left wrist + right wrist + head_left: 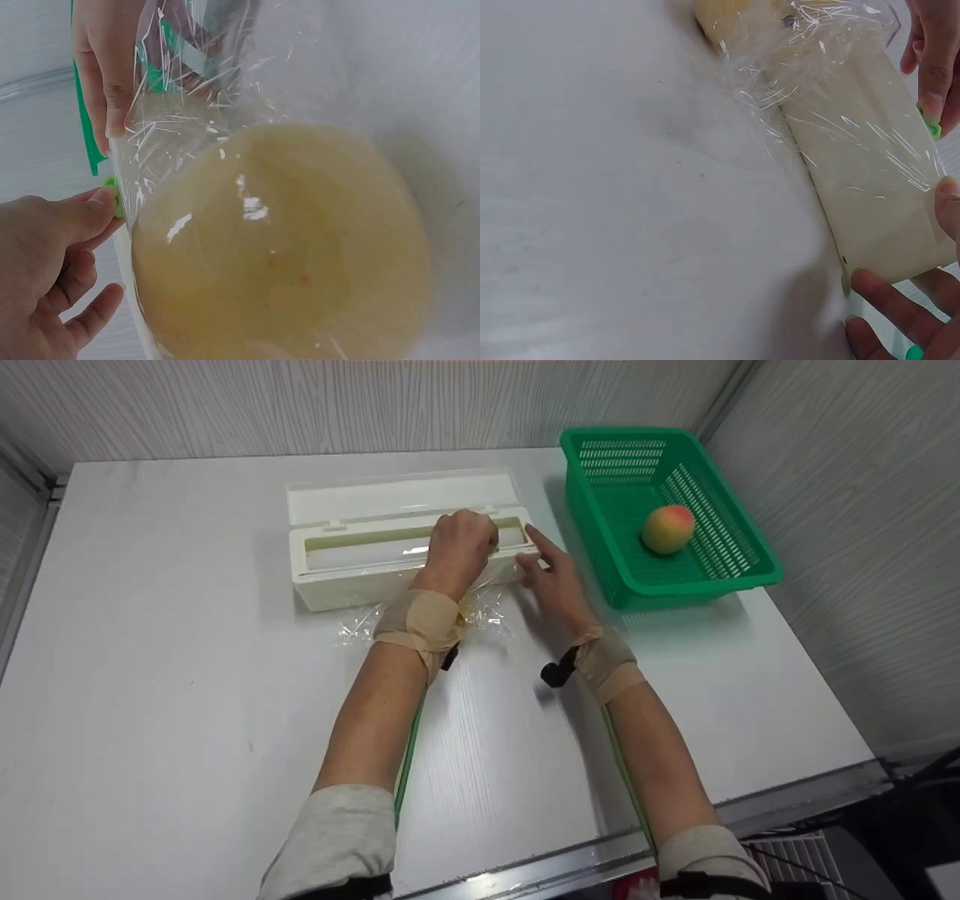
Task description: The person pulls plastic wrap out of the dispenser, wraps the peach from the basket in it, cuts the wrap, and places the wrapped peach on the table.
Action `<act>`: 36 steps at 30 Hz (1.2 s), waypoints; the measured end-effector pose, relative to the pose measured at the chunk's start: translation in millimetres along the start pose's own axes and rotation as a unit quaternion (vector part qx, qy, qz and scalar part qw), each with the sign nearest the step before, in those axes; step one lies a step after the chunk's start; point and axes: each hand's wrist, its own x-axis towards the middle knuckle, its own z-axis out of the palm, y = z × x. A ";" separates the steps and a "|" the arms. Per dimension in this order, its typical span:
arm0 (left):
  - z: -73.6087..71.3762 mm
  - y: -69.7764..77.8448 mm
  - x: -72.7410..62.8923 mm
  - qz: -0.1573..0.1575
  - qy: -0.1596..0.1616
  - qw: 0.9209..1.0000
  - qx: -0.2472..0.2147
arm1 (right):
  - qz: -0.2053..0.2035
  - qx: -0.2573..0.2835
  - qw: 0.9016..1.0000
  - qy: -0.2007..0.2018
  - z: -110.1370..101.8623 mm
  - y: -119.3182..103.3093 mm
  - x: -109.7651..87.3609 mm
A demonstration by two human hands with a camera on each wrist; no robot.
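Clear film is draping down white box, probably handling light, clingy; edge-hold best. Left hand is pinching green slider; right hand, fingers nearly straight, is touching box end.

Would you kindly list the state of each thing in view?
Cling film dispenser, lid open
Cling film, drawn out, partly crumpled
Yellow fruit, under the film
Green slider, pinched by the left hand
Right hand, touching the dispenser's end
Red-yellow fruit, bare
Green basket, upright, holding that fruit
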 end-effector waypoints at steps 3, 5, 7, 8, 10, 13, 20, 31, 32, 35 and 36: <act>-0.7 -3.6 -4.0 0.001 0.005 1.000 0.009 | -0.015 -0.001 1.000 -0.004 1.5 2.2 0.9; -2.3 -5.7 -5.9 -0.003 0.000 1.000 0.011 | -0.018 0.001 1.000 -0.005 2.4 3.2 1.7; -4.0 -7.8 -7.2 -0.006 -0.006 1.000 0.010 | -0.015 0.006 1.000 -0.006 3.0 3.5 1.9; -4.9 -9.1 -7.8 -0.007 -0.008 1.000 0.008 | -0.014 0.009 1.000 -0.006 3.1 3.5 2.1; -7.3 -11.7 -9.2 -0.010 -0.012 1.000 -0.001 | -0.010 0.013 1.000 -0.006 2.9 2.8 1.9; -10.6 -16.7 -12.5 -0.005 -0.015 1.000 -0.016 | -0.002 0.018 1.000 -0.003 2.2 1.3 1.1; -18.1 -31.9 -25.7 -0.013 -0.018 0.999 -0.048 | 0.014 0.014 1.000 -0.004 1.8 -0.2 0.8; -23.7 -50.6 -44.4 -0.013 -0.003 0.999 -0.037 | 0.005 0.016 1.000 0.003 2.5 -1.9 -2.3; -24.5 -52.0 -46.3 -0.012 -0.001 0.999 -0.033 | 0.007 0.013 1.000 0.004 2.8 -3.4 -3.3; -27.0 -56.2 -51.6 -0.010 0.003 0.999 -0.030 | 0.011 0.003 1.000 0.006 3.9 -5.2 -4.6; -28.0 -57.7 -53.2 -0.009 0.005 1.000 -0.029 | 0.012 0.007 1.000 0.005 4.4 -5.5 -4.7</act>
